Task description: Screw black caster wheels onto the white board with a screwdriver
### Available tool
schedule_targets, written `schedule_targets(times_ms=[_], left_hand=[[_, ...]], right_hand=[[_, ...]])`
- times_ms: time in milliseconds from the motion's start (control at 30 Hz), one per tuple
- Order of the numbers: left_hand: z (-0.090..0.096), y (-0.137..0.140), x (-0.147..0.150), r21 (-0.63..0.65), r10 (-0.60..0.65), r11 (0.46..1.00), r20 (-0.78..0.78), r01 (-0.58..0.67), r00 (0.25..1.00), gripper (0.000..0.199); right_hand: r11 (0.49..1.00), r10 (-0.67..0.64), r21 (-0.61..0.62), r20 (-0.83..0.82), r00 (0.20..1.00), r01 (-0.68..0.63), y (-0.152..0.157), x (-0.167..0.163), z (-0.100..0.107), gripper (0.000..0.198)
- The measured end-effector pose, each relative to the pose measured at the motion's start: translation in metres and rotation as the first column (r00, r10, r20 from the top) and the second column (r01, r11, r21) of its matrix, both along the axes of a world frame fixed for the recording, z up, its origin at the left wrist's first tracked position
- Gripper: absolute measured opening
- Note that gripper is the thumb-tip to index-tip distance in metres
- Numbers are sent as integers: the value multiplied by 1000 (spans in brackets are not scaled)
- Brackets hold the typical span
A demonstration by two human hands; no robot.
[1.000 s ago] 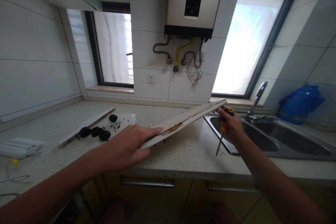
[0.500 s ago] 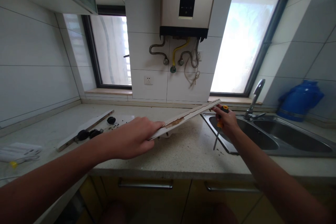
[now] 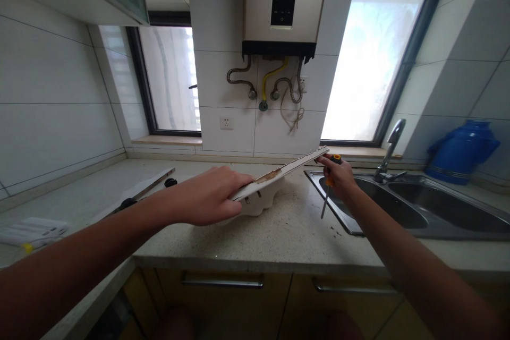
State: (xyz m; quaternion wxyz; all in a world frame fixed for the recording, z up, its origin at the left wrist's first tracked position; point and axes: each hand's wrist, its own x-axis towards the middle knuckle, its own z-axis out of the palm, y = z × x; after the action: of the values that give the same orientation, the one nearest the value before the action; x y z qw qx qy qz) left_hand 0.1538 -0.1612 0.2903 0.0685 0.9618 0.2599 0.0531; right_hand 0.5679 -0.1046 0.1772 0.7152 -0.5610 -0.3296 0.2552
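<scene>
A white board [image 3: 300, 162] with a chipped brown patch along its edge is held tilted above the counter, its right end higher. My left hand [image 3: 211, 196] is closed round its left end, thumb on top. A wavy-edged underside with small dark slots shows below the board. At the far end, fingers of my right hand [image 3: 340, 176] touch the board. The same hand is closed on a screwdriver [image 3: 324, 204] with an orange-and-black handle, its metal shaft pointing down at the counter.
A double sink [image 3: 354, 231] with a chrome tap [image 3: 392, 149] is on the right, a blue bundle [image 3: 462, 151] behind it. On the left lie a long white strip [image 3: 153, 183], black round parts [image 3: 170, 182] and a white power strip [image 3: 32, 231]. A water heater [image 3: 285, 5] hangs ahead.
The board has risen slightly and turned, so more of its wavy underside shows. My left hand has shifted up and right; my right hand has moved a little left.
</scene>
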Motion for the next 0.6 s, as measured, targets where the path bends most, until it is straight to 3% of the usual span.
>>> schedule_targets(times_ms=[267, 600], left_hand=[[8, 9, -1, -76, -5, 997, 42, 8, 999, 28], [13, 21, -8, -137, -2, 991, 72, 12, 997, 41]], right_hand=[[999, 22, -25, 15, 1000, -21, 13, 0, 6, 39], [998, 42, -51, 68, 997, -38, 31, -6, 16, 36]])
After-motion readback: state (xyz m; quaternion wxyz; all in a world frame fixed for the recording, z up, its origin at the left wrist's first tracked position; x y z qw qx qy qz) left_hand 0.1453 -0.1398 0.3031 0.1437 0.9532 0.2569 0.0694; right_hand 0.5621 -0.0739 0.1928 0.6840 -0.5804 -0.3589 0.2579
